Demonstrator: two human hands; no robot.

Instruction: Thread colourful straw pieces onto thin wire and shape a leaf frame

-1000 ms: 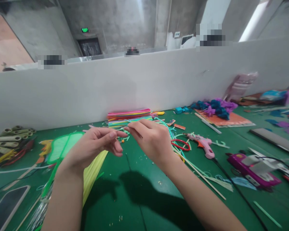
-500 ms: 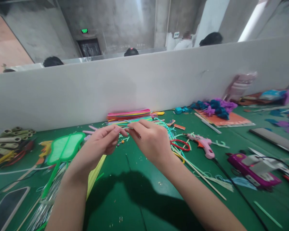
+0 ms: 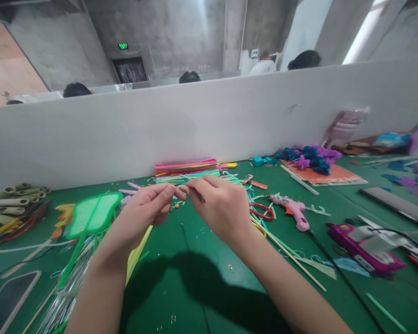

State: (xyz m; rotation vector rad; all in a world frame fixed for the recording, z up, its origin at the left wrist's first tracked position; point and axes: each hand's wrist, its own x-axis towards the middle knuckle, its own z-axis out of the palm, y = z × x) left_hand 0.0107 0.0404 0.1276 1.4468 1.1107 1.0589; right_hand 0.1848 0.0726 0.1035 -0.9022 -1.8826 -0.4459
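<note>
Fingers on the left hand (image 3: 142, 215) had curled in since a second earlier. It and the right hand (image 3: 225, 208) pinched tight above the desk (image 3: 216, 241), in front of coloured sticks (image 3: 186, 170) near its back edge. Nobody could tell if they held anything; the work seemed unfinished.

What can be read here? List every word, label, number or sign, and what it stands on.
None can be read with certainty.
Green lit sign above the dark door: has characters, too blurred to read.
Grey wall: faint marks, perhaps writing, too blurred to read.
Pale label on the purple power strip: too small to read.
</note>
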